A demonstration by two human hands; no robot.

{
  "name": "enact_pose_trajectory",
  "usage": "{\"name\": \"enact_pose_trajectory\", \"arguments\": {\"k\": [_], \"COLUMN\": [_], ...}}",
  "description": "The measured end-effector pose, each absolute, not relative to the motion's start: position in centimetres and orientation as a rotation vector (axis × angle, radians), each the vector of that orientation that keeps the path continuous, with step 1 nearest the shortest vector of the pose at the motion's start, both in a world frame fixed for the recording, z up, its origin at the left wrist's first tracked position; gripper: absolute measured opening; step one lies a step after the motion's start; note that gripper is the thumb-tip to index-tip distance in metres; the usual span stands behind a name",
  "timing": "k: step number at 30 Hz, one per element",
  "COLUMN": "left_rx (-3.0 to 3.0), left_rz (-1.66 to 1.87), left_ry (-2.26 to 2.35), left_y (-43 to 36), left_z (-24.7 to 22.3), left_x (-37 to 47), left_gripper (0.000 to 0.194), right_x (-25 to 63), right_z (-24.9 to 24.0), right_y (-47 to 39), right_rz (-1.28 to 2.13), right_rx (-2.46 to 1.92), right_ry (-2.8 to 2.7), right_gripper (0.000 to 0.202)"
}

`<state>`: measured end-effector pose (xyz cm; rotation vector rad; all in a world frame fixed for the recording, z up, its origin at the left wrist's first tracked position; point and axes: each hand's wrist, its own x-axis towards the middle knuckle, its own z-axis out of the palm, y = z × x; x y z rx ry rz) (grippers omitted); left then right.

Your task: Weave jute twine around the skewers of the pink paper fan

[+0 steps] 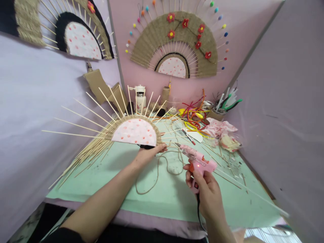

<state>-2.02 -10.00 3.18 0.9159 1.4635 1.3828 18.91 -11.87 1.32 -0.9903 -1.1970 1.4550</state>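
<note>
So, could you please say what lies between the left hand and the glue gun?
Head view: twine on the green tablecloth shows between the left hand and the glue gun.

A decorated fan at 12 o'clock, loose sticks at 8 and a glue gun at 4 indicate a craft workspace.

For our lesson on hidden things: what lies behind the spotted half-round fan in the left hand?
Behind the spotted fan, loose sticks show past its left edge and a pale bottle rises above its top. It covers the bottle's bottom; anything directly behind cannot be seen.
</note>
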Motion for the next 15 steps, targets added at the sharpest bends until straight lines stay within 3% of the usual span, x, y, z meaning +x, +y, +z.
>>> {"name": "enact_pose_trajectory", "arguments": {"k": [15], "left_rx": [1.025], "left_rz": [1.288], "left_ry": [1.624], "left_y": [-10.49], "left_z": [3.13], "left_x": [-1.78], "left_gripper": [0.033], "right_x": [17.96], "right_z": [0.61], "right_y": [-12.13], "right_rz": [0.839], "right_rx": [-1.171], "right_ry": [-1.709], "right_gripper": [0.036]}}
